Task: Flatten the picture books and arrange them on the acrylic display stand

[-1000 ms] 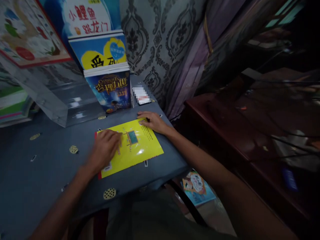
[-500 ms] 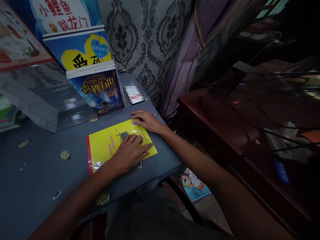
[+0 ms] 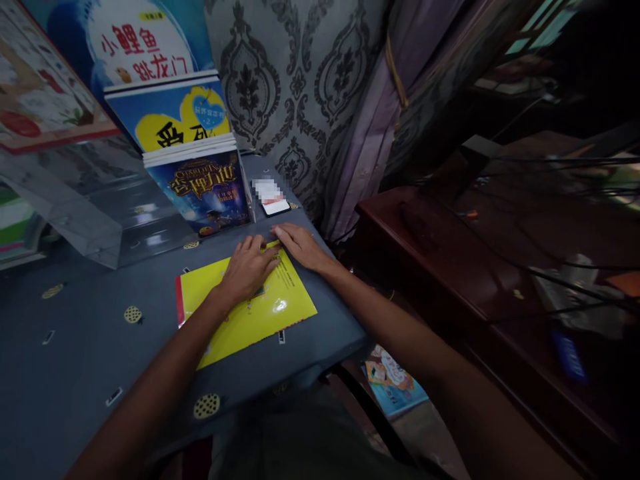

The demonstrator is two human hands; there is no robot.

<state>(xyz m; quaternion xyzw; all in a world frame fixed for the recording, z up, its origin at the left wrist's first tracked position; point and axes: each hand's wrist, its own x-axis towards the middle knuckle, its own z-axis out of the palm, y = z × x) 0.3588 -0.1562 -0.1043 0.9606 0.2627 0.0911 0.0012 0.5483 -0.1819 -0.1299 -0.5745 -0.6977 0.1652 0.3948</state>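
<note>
A glossy yellow book or booklet (image 3: 240,337) with a red strip along its left side lies flat on the table. Over its upper part rests my left hand (image 3: 247,268), fingers stretched toward the far edge and lightly spread. My right hand (image 3: 303,248) is at the far right corner of the booklet, its fingers extended and pointing left, close to the left fingertips. Some printing on the cover is hidden under my left hand and forearm.
A clear stand holds several upright books, a dark blue one (image 3: 205,193) in front. Beside it lies a phone (image 3: 275,205). The table (image 3: 90,347) has a grey patterned cover. Right stands a dark red wooden surface (image 3: 440,247) with cables; a blue book (image 3: 395,393) lies below.
My left hand has slid from the middle of the yellow booklet up to its far edge, nearer my right hand. My right hand has shifted slightly at the corner. The view has tilted slightly.
</note>
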